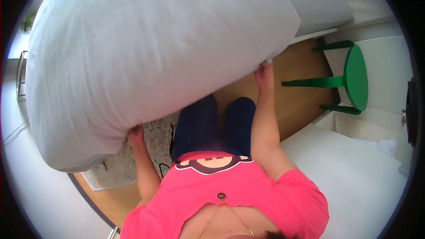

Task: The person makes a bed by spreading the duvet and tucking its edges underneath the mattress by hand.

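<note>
duvet (155, 44), white and bulging, is held up in front of the pink shirt (274, 199), hiding part of the patterned rug (110, 175). the left hand (136, 135) grasps its near edge above the rug; the right hand (264, 73) clutches that edge farther along, toward the green stool (356, 77), fingers partly hidden.

Bedding (155, 48): white, plain, bulky
Surface: rounded, faintly creased
Lower edge: held at two spots, slanting up to the right
Place: across the view's upper left and centre
</note>
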The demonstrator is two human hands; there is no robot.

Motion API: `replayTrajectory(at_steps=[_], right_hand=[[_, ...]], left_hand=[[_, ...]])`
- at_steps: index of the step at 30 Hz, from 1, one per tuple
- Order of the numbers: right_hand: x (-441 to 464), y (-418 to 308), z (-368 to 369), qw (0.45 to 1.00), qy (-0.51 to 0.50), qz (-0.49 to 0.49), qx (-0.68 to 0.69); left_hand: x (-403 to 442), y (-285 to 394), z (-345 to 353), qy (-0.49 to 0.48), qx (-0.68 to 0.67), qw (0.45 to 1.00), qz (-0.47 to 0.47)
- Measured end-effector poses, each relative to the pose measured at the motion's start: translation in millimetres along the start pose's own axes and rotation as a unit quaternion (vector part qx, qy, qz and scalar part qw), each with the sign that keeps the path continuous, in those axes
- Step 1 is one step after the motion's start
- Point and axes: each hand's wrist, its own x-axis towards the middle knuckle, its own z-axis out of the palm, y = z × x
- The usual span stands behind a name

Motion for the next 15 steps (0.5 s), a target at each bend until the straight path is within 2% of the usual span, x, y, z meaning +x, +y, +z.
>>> replayTrajectory(at_steps=[1, 4, 7, 8, 10, 12, 13, 14, 15], right_hand=[[6, 3, 1, 0.999, 0.011, -0.019, -0.048], [13, -29, 18, 0.956, 0.085, 0.022, -0.279], [17, -13, 33, 0.977, 0.161, 0.013, -0.141], [22, -5, 22, 0.979, 0.121, 0.033, -0.163], [38, 23, -16, 0.976, 0.042, 0.075, -0.198], [31, 11, -2, 0.966, 0.065, 0.203, -0.149], [24, 3, 7, 0.953, 0.077, 0.265, -0.125], [19, -2, 13, 0.952, 0.081, 0.272, -0.113], [13, -5, 18, 0.952, 0.085, 0.278, -0.101]], left_hand=[[12, -3, -7, 0.073, 0.014, 0.997, 0.028], [16, -5, -4, 0.097, 0.087, 0.991, 0.027], [-11, -25, 13, 0.160, 0.143, 0.976, 0.032], [-23, -27, 19, 0.184, 0.169, 0.968, 0.037], [-56, -52, 43, 0.058, 0.033, 0.983, -0.168], [-94, -83, 96, -0.045, 0.007, 0.949, -0.311], [-88, -99, 94, -0.120, -0.009, 0.944, -0.307], [-75, -117, 84, -0.194, -0.026, 0.933, -0.302], [-73, -125, 86, -0.213, -0.043, 0.931, -0.293]])
